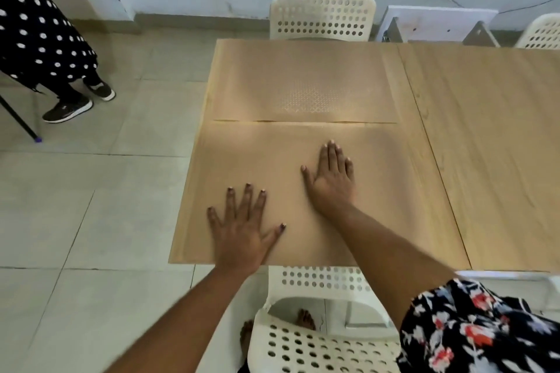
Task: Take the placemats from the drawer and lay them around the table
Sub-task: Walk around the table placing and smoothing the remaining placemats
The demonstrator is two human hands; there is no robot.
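Two tan placemats lie flat on the left end of the wooden table (485, 136). The far placemat (303, 82), with a faint dotted pattern, sits by the far edge. The near placemat (381, 191) fills the near half and meets the far one along a seam. My left hand (242, 227) rests palm down with fingers spread on the near placemat's near-left part. My right hand (331, 179) lies flat on its middle, fingers pointing away. Neither hand holds anything. No drawer is in view.
A white perforated chair (322, 13) stands at the table's far side, another white chair (318, 339) just below me at the near side. A second person in a dotted dress (39, 24) stands at the left on the tiled floor. A white shelf (439, 21) stands behind the table.
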